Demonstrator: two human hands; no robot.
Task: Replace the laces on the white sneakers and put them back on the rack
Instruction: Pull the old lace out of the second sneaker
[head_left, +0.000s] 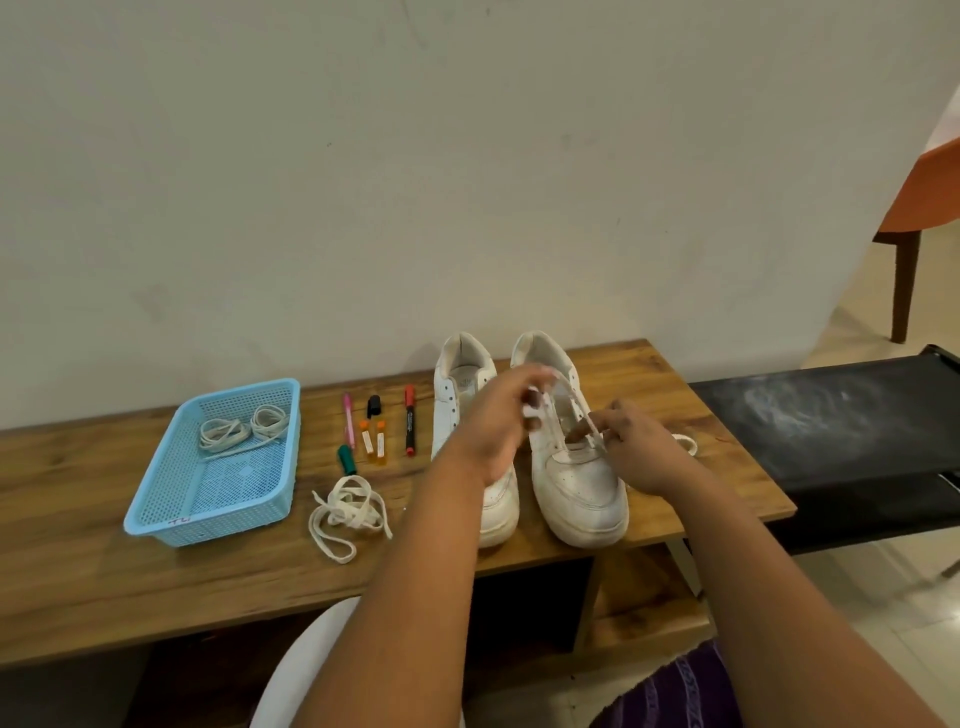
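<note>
Our left hand (488, 421) pinching a white lace (563, 397) above the right sneaker (576, 483), our right hand (641, 447) pinching its other run, both sneakers near the bench (104, 571) front edge, left sneaker (460, 384) beside, loose lace (348, 509) by blue basket (156, 525).

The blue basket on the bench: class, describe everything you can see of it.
The blue basket is a shallow rectangular tray of light blue plastic with perforated mesh walls and floor and a solid rim. It sits flat at the left of the wooden bench, slightly skewed. Two coiled whitish laces lie at its far end. Small pink writing marks the near rim. No hand touches it.
</note>
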